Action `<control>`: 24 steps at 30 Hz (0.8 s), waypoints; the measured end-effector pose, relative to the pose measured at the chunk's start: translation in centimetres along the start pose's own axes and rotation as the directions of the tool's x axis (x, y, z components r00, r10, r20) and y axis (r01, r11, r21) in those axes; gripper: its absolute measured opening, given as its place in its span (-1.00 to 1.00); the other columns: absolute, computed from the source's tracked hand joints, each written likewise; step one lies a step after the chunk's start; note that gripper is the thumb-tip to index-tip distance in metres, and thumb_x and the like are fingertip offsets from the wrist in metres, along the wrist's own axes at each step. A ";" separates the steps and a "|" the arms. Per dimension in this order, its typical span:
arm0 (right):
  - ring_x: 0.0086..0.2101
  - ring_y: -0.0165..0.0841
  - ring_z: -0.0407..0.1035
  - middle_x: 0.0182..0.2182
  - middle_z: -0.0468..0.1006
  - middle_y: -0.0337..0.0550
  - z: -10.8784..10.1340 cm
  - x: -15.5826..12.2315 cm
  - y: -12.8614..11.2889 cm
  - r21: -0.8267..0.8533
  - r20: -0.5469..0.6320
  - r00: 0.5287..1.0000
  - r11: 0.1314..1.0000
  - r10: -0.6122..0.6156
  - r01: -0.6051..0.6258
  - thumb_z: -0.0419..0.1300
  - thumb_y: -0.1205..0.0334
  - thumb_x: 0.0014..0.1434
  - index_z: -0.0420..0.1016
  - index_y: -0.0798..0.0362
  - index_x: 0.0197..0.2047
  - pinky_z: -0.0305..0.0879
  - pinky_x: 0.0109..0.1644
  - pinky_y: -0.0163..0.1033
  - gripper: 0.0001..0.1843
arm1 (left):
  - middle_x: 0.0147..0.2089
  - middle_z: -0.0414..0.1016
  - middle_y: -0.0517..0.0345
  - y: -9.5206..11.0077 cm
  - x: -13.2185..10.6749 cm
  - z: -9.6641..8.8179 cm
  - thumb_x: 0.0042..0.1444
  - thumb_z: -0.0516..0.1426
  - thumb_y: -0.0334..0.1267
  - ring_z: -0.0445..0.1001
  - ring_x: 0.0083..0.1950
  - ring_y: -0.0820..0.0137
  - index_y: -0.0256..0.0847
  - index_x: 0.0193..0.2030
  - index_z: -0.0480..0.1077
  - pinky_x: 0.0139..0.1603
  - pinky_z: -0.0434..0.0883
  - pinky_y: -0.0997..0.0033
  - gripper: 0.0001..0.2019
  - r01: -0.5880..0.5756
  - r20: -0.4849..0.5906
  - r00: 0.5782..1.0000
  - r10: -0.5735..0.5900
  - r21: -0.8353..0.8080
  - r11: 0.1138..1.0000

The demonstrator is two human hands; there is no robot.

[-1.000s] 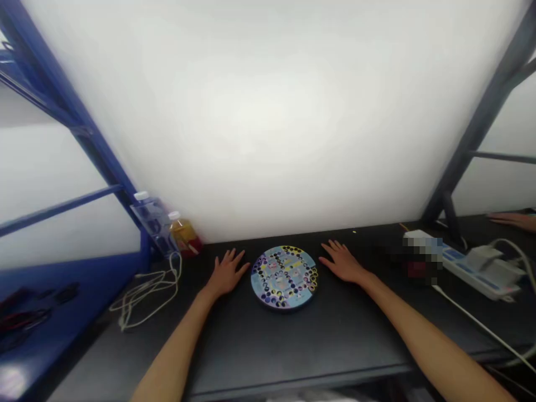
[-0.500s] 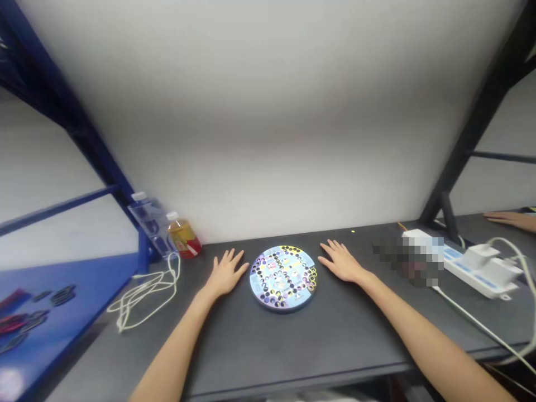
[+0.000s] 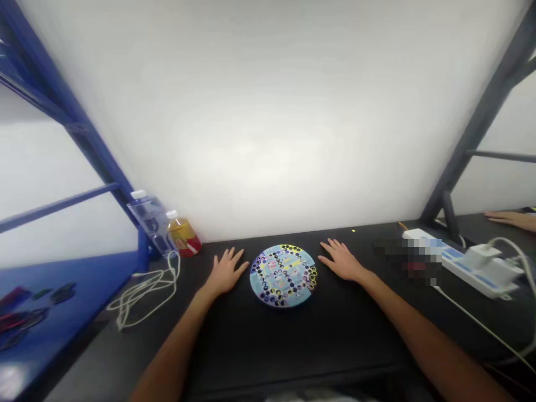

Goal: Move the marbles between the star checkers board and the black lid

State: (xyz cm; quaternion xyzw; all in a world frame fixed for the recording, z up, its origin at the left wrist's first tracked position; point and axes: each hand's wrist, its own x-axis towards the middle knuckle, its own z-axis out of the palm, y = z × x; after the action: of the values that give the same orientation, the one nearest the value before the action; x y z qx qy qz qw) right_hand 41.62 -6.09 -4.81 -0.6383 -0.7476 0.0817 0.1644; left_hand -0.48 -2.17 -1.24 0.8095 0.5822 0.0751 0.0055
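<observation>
Resting both hands palm-down on the black table point(image 3: 293, 340), one on each side of a round board point(image 3: 283, 276), which lies flat at lower centre of the frame. The board is pale blue, patterned with dark and yellow rings. Left hand point(image 3: 227, 272) lies at its left edge, right hand point(image 3: 341, 261) at its right edge. Left fingers point(image 3: 234, 257) and right fingers point(image 3: 333, 245) are spread well apart, pointing up the frame and closed on nothing.

Step in hand looks like a pause before any handling: the board sits untouched by any grip. Fingertips are just beside the rim; from this angle they may be brushing it, hard to be sure.

Upper left of the table: water bottle point(image 3: 146, 219) and juice bottle point(image 3: 183, 237), with a loose white cable point(image 3: 142, 296) below them. Right side: power strip point(image 3: 477, 271), a pixelated patch point(image 3: 408, 259) beside it. Far right edge: a co-worker's hand point(image 3: 508, 220), apart from the board.
</observation>
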 end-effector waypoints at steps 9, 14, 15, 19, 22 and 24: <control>0.35 -0.04 -0.22 0.37 -0.02 0.09 0.0 0.0 -0.1 -0.005 -0.007 1.000 1.000 -0.008 0.008 -0.19 -0.31 0.26 0.08 0.07 0.39 -0.31 0.37 0.10 -0.17 | 0.44 -0.02 -0.12 -0.2 -0.1 0.1 0.26 -0.21 0.22 -0.15 0.45 -0.04 -0.10 0.39 0.06 0.32 -0.15 -0.27 -0.32 -0.008 -0.013 1.000 0.008 -0.033 0.999; 0.35 -0.03 -0.21 0.37 -0.02 0.10 -0.1 0.0 -0.1 0.000 -0.008 1.000 1.000 -0.002 0.002 -0.18 -0.30 0.26 0.09 0.08 0.39 -0.28 0.36 0.11 -0.18 | 0.44 0.01 -0.09 -0.3 -0.1 0.1 0.27 -0.19 0.19 -0.13 0.45 -0.03 -0.09 0.38 0.09 0.32 -0.14 -0.27 -0.35 -0.014 -0.028 1.000 0.013 -0.047 0.999; 0.35 -0.03 -0.21 0.37 -0.02 0.10 -0.2 0.0 -0.2 0.004 -0.010 1.000 1.000 0.000 0.000 -0.17 -0.29 0.26 0.10 0.08 0.38 -0.28 0.36 0.11 -0.18 | 0.43 0.03 -0.09 -0.3 -0.1 0.0 0.27 -0.17 0.18 -0.11 0.44 -0.03 -0.10 0.38 0.11 0.32 -0.13 -0.27 -0.36 -0.015 -0.035 0.999 0.013 -0.051 0.999; 0.34 -0.04 -0.15 0.35 0.07 0.09 -0.3 -0.3 -0.7 0.042 -0.040 0.999 0.999 -0.019 0.021 -0.11 -0.20 0.28 0.15 0.09 0.36 -0.26 0.36 0.13 -0.26 | 0.33 0.24 -0.08 -0.5 -0.1 -0.2 0.29 -0.10 0.06 0.10 0.37 0.05 -0.15 0.25 0.30 0.33 0.01 -0.13 -0.48 -0.074 -0.113 0.992 0.060 -0.122 0.990; 0.30 -0.11 -0.01 0.30 0.20 0.03 -0.3 -0.8 -1.8 0.123 -0.084 0.991 0.986 -0.104 0.114 -0.05 -0.04 0.30 0.16 0.07 0.35 -0.15 0.36 0.09 -0.37 | 0.09 0.47 -0.05 -0.3 -0.1 -0.5 0.27 -0.04 -0.11 0.40 0.13 0.20 -0.18 0.08 0.44 0.21 0.27 0.15 -0.62 -0.170 -0.225 0.967 0.120 -0.219 0.961; 0.27 -0.15 0.07 0.27 0.26 -0.01 -0.1 -1.2 -2.7 0.160 -0.106 0.979 0.969 -0.172 0.188 -0.04 0.09 0.30 0.17 0.06 0.34 -0.10 0.36 0.07 -0.42 | -0.10 0.52 0.00 -0.1 -0.1 -0.7 0.25 0.00 -0.17 0.48 -0.06 0.26 -0.18 0.00 0.48 0.04 0.38 0.24 -0.68 -0.204 -0.295 0.948 0.123 -0.263 0.943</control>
State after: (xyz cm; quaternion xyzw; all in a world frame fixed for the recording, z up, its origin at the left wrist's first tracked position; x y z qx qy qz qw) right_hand 39.32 -7.75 -3.95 -0.5545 -0.7845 0.1004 0.2589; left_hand -0.64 -2.27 -0.60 0.8275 0.4902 0.2713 0.0371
